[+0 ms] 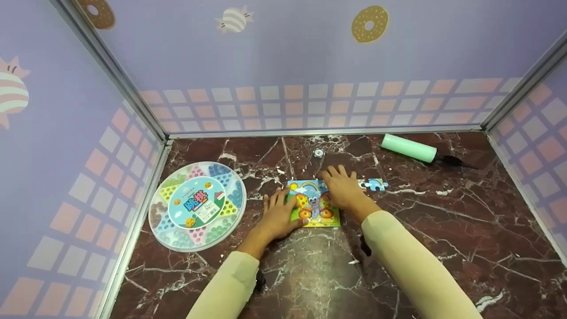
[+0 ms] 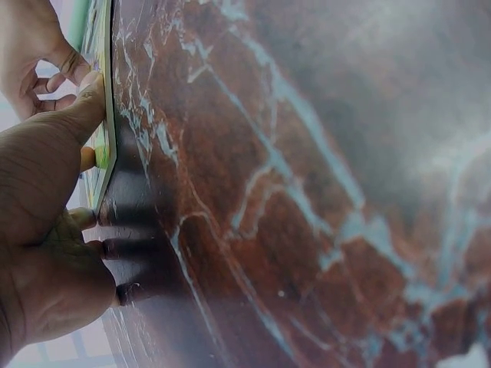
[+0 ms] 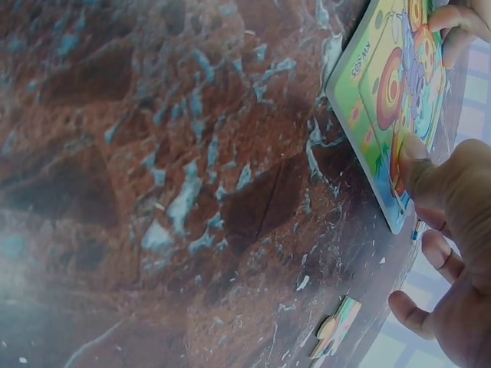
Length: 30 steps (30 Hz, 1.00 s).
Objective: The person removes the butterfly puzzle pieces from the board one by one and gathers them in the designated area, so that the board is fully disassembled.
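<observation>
puzzle board: flat on the marbled surface between your hands, upper right corner hidden.
left hand: your fingers lie loosely spread, touching its left side.
right hand: your thumb presses the picture; whether the fingers pinch anything, you cannot tell.
loose pieces: just beyond your right hand.
round case: clear, marbles inside, label covering its middle.
</observation>
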{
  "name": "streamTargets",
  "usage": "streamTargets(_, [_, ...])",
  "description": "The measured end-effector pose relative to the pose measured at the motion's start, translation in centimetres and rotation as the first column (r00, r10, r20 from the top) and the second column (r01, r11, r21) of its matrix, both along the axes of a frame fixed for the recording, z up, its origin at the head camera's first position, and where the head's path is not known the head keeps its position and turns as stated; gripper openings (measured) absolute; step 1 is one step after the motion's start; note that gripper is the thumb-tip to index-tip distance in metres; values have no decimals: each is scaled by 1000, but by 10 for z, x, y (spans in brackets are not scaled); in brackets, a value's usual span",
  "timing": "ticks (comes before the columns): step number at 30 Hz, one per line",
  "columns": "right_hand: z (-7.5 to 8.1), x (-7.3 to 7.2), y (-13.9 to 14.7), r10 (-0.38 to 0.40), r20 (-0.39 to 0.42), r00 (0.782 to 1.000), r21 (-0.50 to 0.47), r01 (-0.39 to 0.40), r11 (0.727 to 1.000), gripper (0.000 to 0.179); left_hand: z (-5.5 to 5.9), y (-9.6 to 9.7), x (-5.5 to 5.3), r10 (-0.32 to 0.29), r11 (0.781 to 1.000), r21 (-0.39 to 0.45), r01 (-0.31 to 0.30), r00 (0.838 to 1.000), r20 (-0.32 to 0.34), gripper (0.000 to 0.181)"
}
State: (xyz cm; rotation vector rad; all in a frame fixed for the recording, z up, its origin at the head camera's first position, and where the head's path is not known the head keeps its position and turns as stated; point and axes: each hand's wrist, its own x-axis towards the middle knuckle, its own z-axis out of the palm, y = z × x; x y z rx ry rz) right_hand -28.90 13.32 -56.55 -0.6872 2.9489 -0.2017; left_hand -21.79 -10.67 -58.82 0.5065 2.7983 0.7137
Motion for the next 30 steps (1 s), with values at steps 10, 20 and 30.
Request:
streamTargets(10, [-3, 0, 2, -3, -9, 1000, -33, 3, 999, 48, 1, 1, 0, 3, 1000, 4, -3, 1000, 2, 48])
streamTargets(20, [-4, 1, 2, 29, 33, 999, -100, -26, 995, 43, 1, 0, -1, 2, 1000, 2, -2, 1000, 22, 48])
streamTargets(30, [-5, 0, 1, 34, 65, 997, -141, -25, 990, 44, 2, -1, 1, -1, 1000, 20, 0, 999, 32, 51])
